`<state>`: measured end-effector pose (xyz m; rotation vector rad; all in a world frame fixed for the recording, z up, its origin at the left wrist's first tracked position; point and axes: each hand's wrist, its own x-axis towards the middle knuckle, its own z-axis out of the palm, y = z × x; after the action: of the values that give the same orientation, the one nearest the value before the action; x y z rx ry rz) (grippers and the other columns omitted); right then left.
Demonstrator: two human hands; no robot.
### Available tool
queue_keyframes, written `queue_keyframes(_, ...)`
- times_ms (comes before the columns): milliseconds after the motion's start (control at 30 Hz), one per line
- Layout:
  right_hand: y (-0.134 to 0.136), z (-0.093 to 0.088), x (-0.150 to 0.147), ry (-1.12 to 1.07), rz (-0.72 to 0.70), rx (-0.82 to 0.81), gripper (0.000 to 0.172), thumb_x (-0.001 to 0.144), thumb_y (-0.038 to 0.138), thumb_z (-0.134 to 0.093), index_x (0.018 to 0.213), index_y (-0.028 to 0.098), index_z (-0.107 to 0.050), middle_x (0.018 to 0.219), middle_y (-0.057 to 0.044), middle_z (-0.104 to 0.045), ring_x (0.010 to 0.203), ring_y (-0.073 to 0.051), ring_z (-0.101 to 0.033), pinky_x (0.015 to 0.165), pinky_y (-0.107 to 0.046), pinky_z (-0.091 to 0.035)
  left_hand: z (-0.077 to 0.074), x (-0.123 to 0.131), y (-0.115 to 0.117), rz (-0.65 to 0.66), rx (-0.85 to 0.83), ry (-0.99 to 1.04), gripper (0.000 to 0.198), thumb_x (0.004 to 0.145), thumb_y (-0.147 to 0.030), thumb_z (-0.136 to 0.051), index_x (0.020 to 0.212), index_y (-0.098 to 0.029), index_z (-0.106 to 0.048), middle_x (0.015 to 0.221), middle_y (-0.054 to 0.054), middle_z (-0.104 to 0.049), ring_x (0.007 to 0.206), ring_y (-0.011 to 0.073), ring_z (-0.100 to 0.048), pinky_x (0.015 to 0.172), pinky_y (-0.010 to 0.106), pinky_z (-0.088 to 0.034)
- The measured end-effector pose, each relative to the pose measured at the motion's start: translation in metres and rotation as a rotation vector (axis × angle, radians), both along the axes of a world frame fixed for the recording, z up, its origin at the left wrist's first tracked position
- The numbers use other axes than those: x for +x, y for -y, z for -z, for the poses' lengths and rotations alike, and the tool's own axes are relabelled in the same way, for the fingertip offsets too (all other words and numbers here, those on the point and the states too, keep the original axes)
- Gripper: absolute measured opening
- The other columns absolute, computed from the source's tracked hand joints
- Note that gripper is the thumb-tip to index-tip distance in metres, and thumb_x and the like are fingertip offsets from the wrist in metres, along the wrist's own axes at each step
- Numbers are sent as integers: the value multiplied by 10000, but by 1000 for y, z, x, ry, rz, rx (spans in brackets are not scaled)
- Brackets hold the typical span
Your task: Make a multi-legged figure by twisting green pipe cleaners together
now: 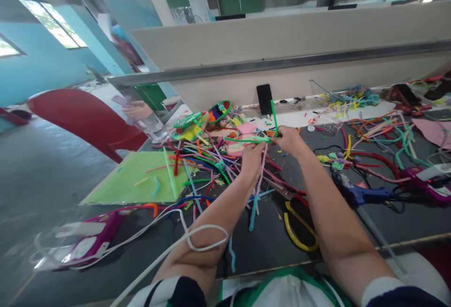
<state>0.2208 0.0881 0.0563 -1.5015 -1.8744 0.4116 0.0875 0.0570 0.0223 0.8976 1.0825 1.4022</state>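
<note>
Both hands meet over the middle of the cluttered table. My left hand (252, 160) is closed, its fingertips pinching a green pipe cleaner (243, 140) that stretches out to the left. Close by on the right, my right hand (288, 140) is closed on the same green work, where one green stem (274, 116) stands upright above the fingers. A pale purple twisted pipe cleaner (261, 173) hangs below the hands; whether it is joined to the green one I cannot tell. Beneath lies a heap of mixed pipe cleaners (202, 159). The fingertips partly hide the join.
Yellow-handled scissors (301, 234) lie between my forearms. A black phone (264, 99) leans against the white partition (225, 86). A blue glue gun (366, 194) rests at right. A green sheet (141, 175) and a purple power box (95, 236) are at left; a white cable (155, 220) crosses my left forearm.
</note>
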Motion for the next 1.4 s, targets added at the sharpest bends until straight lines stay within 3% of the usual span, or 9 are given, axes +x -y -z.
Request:
queue_keyframes(267,2,-5,-2,37,33,-12,64,698,149,-632,736,144,-684,708,-42,-685,658,-145,-588,596,-226,-388,-4,-1,0,10,2,71,178,683,-302,-641,672,-133,-586,548,7,-591,400,108,-513,394,227,-396)
queue_keyframes(733,2,-8,0,83,-33,3,49,703,169,-642,743,155,-667,712,-35,-676,657,-144,-576,611,-231,-385,-1,-4,-2,76,-4,30,244,668,-326,-717,718,-137,-570,495,-23,-548,386,122,-524,411,253,-448)
queue_keyframes(933,3,-9,-4,98,-39,-13,38,706,165,-649,739,150,-658,721,-37,-674,666,-143,-575,621,-230,-383,-1,-5,-2,67,-4,62,174,676,-271,-678,674,-134,-570,512,-17,-553,390,93,-490,388,215,-374)
queue_keyframes(1100,-2,4,-8,85,-30,23,41,712,174,-653,749,159,-664,712,-32,-673,673,-147,-585,622,-228,-387,-1,-5,-3,37,-18,141,140,648,-204,-668,641,-123,-554,528,-14,-548,381,66,-454,377,198,-306)
queue_keyframes(1233,-5,11,-12,91,-18,57,44,717,207,-656,738,169,-660,696,-29,-666,657,-152,-579,592,-231,-376,0,-6,-7,-15,-23,174,123,630,-166,-651,636,-133,-533,515,-23,-536,382,63,-451,380,193,-290)
queue_keyframes(1400,-4,5,-11,110,-20,85,44,713,197,-660,742,165,-652,705,-33,-665,672,-154,-575,605,-235,-366,0,-8,-7,59,-20,130,131,663,-207,-650,711,-140,-549,565,-19,-563,373,84,-469,370,214,-327)
